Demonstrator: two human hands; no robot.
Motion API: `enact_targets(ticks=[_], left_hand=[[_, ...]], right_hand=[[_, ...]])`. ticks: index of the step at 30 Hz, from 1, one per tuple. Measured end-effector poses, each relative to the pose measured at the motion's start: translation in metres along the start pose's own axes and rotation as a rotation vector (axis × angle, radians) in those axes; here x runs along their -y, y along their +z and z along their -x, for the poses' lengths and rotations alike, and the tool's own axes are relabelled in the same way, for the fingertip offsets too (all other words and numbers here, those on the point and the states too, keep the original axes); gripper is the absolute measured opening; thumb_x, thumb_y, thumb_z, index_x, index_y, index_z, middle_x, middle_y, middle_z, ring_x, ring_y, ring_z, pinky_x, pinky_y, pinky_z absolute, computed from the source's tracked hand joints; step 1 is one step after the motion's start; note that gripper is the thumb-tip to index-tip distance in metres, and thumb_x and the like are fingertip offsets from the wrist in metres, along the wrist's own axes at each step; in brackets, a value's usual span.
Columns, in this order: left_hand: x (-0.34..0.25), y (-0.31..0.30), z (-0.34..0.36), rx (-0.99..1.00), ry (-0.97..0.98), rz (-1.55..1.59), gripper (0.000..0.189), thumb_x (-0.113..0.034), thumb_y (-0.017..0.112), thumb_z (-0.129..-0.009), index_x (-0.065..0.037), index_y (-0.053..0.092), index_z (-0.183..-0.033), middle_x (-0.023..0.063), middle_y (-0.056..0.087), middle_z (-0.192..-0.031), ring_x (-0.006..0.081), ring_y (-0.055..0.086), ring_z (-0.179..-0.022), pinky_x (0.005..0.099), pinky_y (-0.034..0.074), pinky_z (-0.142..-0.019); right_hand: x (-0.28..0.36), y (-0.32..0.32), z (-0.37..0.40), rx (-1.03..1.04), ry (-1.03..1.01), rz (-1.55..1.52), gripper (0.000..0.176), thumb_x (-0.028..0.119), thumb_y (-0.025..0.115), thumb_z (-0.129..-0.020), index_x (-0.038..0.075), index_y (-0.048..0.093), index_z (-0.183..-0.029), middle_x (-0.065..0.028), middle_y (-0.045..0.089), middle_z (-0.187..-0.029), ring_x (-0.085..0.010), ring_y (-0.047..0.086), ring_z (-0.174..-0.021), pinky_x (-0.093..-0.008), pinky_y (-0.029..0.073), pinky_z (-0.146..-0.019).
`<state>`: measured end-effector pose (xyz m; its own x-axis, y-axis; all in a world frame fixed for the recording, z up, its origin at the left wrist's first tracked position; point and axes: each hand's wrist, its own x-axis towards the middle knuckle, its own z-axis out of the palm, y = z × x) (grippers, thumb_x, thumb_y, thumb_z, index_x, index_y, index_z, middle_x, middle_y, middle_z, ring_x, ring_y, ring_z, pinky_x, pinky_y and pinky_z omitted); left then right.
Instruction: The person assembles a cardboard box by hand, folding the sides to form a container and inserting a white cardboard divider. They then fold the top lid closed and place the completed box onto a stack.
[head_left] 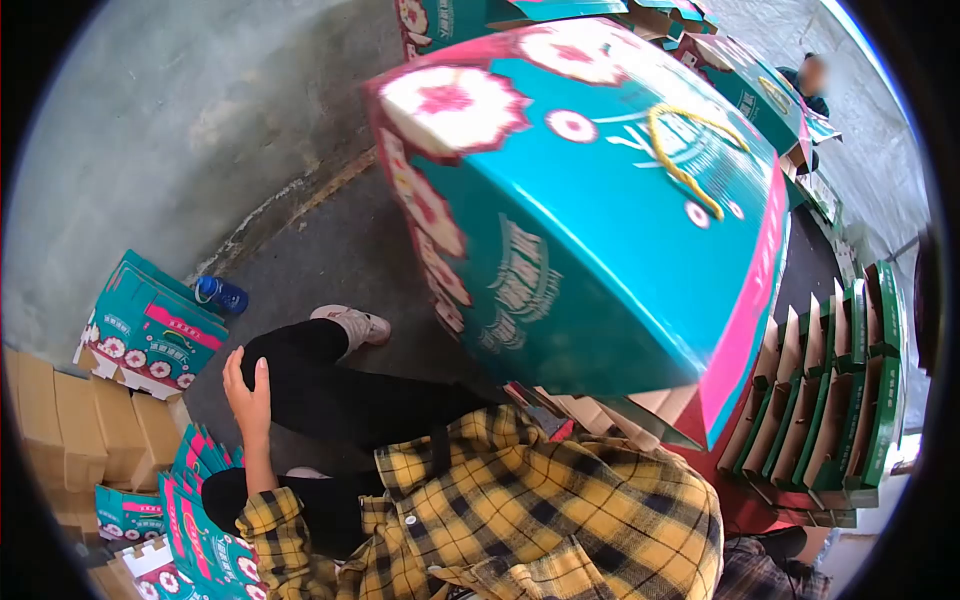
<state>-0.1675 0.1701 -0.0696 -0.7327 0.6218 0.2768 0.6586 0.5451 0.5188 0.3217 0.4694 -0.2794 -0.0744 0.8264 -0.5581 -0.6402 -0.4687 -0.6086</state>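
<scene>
Teal carton point(600, 200): one, tilted, in the upper centre-right of the view, with one yellow rope handle point(672, 165), a pink edge and white-and-pink flower prints.
Left hand point(250, 398): one, beside the black-clad knee, thumb and fingers apart, pinching nothing.
Right hand: out of sight; its fingers cannot be told.
Plaid shirt point(560, 500): one, yellow and black, below the carton.
White shoe point(365, 326): one plainly seen, on the grey floor point(300, 260).
Blue bottle point(221, 295): one, just beside the nearest stack of flat teal cartons point(150, 325).
Brown cardboard boxes point(100, 425): several, exact count unclear, at the left.
Green-and-brown cartons point(825, 400): several in rows, right.
Other person point(815, 85): one, far behind, upper right.
</scene>
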Motion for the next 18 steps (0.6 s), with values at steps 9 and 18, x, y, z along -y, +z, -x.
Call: enact_targets(ticks=[9, 18], left_hand=[[-0.01, -0.001, -0.005, 0.009, -0.013, -0.033, 0.044, -0.026, 0.059, -0.086, 0.0, 0.05, -0.12, 0.019, 0.048, -0.125, 0.0328, 0.043, -0.119, 0.0392, 0.031, -0.102], [-0.009, -0.001, -0.005, 0.001, -0.009, -0.087, 0.044, -0.024, 0.059, -0.086, 0.0, 0.05, -0.121, 0.0192, 0.048, -0.124, 0.0328, 0.044, -0.118, 0.0391, 0.031, -0.101]], right_hand=[[0.037, -0.054, 0.003, -0.075, -0.049, -0.029, 0.02, 0.019, 0.049, -0.088, 0.004, 0.055, -0.1, -0.0066, 0.059, -0.088, -0.0137, 0.053, -0.069, -0.0262, 0.044, -0.053], [0.07, -0.107, 0.001, -0.135, -0.079, -0.022, 0.019, 0.017, 0.049, -0.087, 0.003, 0.056, -0.096, -0.0074, 0.059, -0.088, -0.0138, 0.054, -0.069, -0.0261, 0.043, -0.053]])
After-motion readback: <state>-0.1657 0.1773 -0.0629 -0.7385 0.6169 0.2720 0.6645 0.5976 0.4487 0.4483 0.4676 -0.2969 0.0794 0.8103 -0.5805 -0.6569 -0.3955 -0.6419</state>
